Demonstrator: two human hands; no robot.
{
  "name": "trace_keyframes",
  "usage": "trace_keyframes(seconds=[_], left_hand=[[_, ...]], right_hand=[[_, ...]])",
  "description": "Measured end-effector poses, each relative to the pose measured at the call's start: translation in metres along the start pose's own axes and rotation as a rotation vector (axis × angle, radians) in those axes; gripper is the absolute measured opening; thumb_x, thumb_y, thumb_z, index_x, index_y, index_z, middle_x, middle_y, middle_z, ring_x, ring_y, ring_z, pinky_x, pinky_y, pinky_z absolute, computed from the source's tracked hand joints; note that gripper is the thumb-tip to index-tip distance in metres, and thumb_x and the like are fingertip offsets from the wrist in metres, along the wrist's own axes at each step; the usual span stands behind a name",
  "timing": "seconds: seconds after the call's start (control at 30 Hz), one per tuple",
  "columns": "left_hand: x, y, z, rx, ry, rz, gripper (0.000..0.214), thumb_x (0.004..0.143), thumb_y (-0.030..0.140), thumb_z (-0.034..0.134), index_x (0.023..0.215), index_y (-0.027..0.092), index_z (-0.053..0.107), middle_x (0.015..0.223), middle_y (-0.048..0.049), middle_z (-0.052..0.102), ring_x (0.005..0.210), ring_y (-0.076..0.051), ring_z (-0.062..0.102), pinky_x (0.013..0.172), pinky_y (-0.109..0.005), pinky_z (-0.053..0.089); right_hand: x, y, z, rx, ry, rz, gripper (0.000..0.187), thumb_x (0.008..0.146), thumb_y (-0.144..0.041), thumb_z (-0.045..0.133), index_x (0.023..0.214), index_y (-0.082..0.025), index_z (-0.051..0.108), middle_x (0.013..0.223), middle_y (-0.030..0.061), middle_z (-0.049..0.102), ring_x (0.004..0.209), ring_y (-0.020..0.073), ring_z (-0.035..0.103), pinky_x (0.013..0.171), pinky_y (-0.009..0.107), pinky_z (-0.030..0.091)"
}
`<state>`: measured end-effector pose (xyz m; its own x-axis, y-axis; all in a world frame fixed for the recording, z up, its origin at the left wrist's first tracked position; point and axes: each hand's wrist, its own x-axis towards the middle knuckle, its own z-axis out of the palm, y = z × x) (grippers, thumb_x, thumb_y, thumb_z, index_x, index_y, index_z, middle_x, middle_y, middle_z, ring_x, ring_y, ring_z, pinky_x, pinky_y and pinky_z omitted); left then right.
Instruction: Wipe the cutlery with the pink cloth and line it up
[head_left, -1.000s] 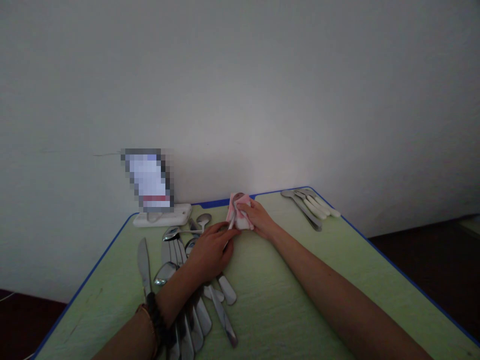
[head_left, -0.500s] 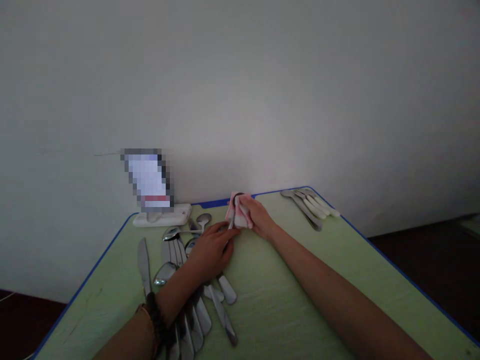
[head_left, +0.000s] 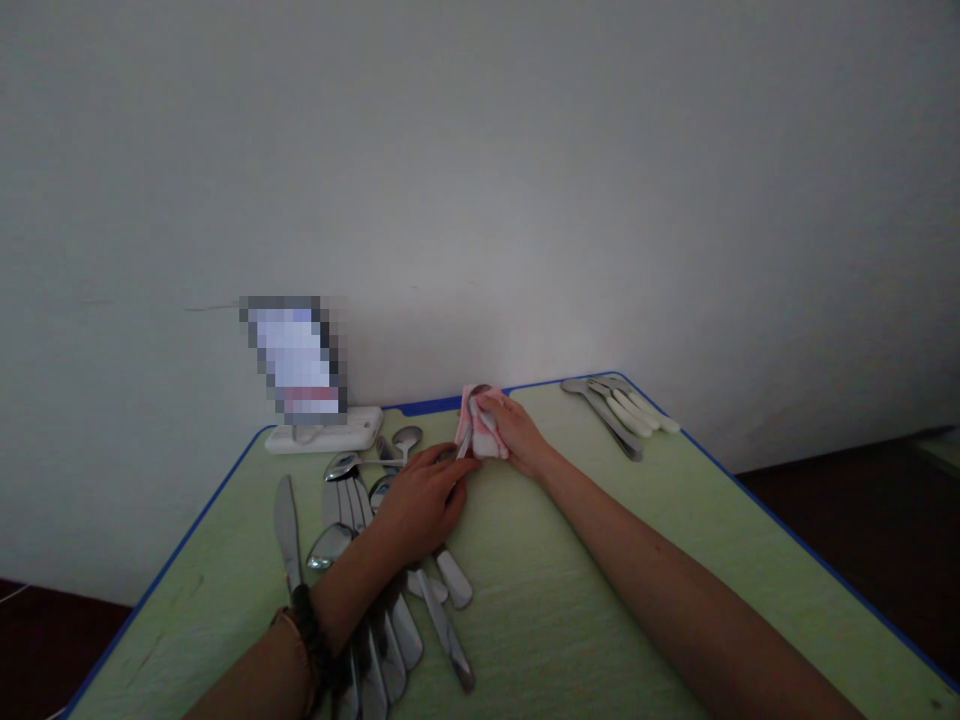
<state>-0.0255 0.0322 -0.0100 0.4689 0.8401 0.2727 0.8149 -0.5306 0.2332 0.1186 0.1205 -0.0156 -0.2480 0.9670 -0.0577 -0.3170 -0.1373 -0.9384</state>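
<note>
My left hand [head_left: 427, 500] is closed on the handle of a metal spoon [head_left: 466, 432], whose bowl end points toward the wall. Around the spoon's bowl my right hand [head_left: 517, 432] presses a pink and white cloth [head_left: 489, 443], fingers closed on it. Under and beside my left forearm lies a heap of cutlery: several forks [head_left: 349, 502], a spoon [head_left: 330, 547] with its bowl shining, a small spoon [head_left: 407, 438] at the back, and handles [head_left: 446, 630] pointing toward me. A table knife [head_left: 286, 530] lies left of the heap.
A phone [head_left: 296, 360], its screen blurred out, leans on a white stand [head_left: 326, 432] at the back left. At the back right lie a spoon [head_left: 600, 415] and several white-handled pieces of cutlery [head_left: 637, 408]. The green table [head_left: 570, 610] has a blue edge and meets the wall.
The right hand and the cloth have shifted very slightly at the spoon's bowl. The left hand keeps its hold, and the cutlery on the table lies as before.
</note>
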Motion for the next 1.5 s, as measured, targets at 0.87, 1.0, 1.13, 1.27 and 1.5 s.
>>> trace_keyframes(seconds=[0.87,1.0,1.13,1.27,1.5], left_hand=[[-0.0001,0.0003,-0.0001,0.002,-0.005,-0.013,0.036,0.082,0.015,0.045,0.115,0.021,0.058,0.11,-0.0061,0.065,0.116,-0.025,0.047,0.098,-0.044,0.039],[-0.0004,0.0002,0.0003,-0.001,0.002,-0.02,0.035,0.082,0.015,0.045,0.114,0.021,0.059,0.11,-0.0064,0.065,0.115,-0.025,0.047,0.098,-0.044,0.04],[-0.0004,0.0002,0.0005,0.0,0.012,-0.013,0.036,0.081,0.015,0.045,0.114,0.021,0.059,0.109,-0.0059,0.065,0.115,-0.024,0.048,0.098,-0.044,0.04],[-0.0001,0.0003,0.0003,0.009,-0.001,-0.021,0.035,0.082,0.015,0.044,0.113,0.021,0.06,0.11,-0.0065,0.065,0.115,-0.025,0.048,0.097,-0.044,0.04],[-0.0005,0.0004,0.0006,0.002,0.013,-0.026,0.035,0.082,0.015,0.045,0.113,0.021,0.06,0.109,-0.006,0.065,0.115,-0.024,0.048,0.098,-0.043,0.04]], right_hand=[[-0.0018,-0.0001,-0.0015,-0.086,-0.038,0.015,0.019,0.069,-0.033,0.056,0.078,-0.017,0.058,0.062,-0.0006,0.058,0.053,0.011,0.051,0.05,0.023,0.042],[-0.0001,0.0013,-0.0022,-0.103,-0.042,-0.008,0.025,0.07,-0.038,0.059,0.082,-0.017,0.059,0.066,0.0012,0.062,0.059,0.0119,0.054,0.052,0.023,0.043],[0.0002,0.0018,-0.0025,-0.109,-0.041,-0.016,0.028,0.07,-0.041,0.06,0.083,-0.016,0.06,0.068,0.0016,0.063,0.06,0.012,0.055,0.053,0.023,0.043],[-0.0007,0.0014,-0.0022,-0.104,-0.049,-0.01,0.029,0.069,-0.041,0.06,0.084,-0.016,0.06,0.069,0.0017,0.063,0.06,0.012,0.055,0.053,0.023,0.043],[-0.0003,0.0011,-0.0021,-0.099,-0.054,0.002,0.027,0.069,-0.04,0.06,0.083,-0.017,0.06,0.07,0.0019,0.064,0.061,0.0121,0.055,0.053,0.023,0.044]])
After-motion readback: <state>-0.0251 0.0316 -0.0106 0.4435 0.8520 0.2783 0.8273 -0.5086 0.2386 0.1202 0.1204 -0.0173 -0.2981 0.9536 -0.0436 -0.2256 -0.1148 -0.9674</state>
